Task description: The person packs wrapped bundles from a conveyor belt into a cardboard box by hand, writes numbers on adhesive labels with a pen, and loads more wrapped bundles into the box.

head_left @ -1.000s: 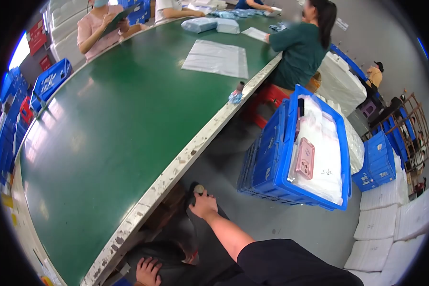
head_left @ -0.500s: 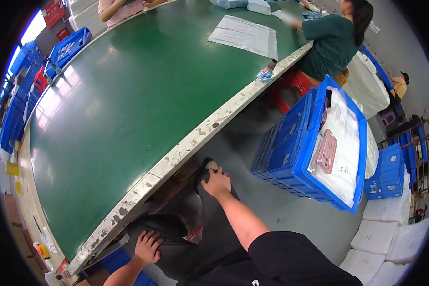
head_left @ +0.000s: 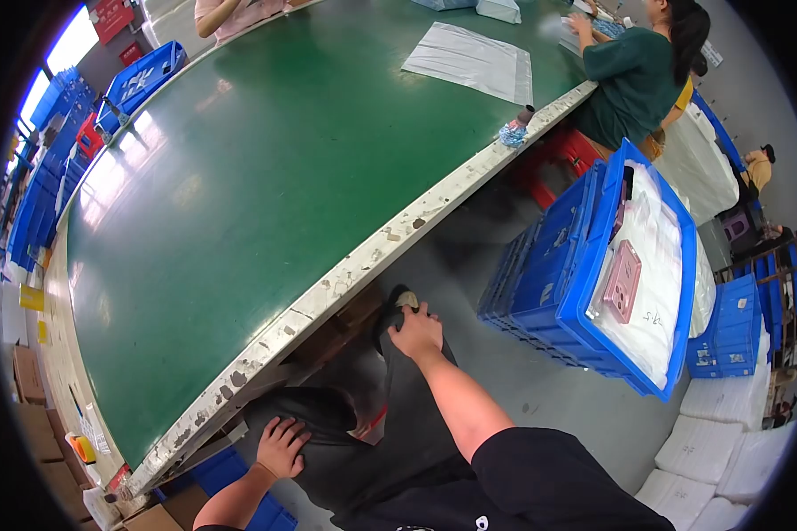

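Note:
My left hand [head_left: 283,447] lies on my left knee in dark trousers [head_left: 314,411], its fingers slightly spread and nothing in them. Resting on my other leg is my right hand [head_left: 416,334], fingers bent loosely over the dark cloth and holding nothing. A small pale patch [head_left: 406,300] shows just past its fingertips; I cannot tell what it is. Both hands are below the worn white edge [head_left: 314,296] of the green-topped table [head_left: 230,221].
Right of my legs, stacked blue crates [head_left: 540,265] hold white wrapping with a pink phone [head_left: 623,281] on top. A flat plastic bag [head_left: 474,62] lies across the table. A co-worker in a green shirt [head_left: 633,75] sits at the far right. White bundles [head_left: 700,447] are piled at lower right.
The whole view has shifted slightly, with things appearing a little further right. My hands stay on my legs. The co-worker's hands at the far end have moved.

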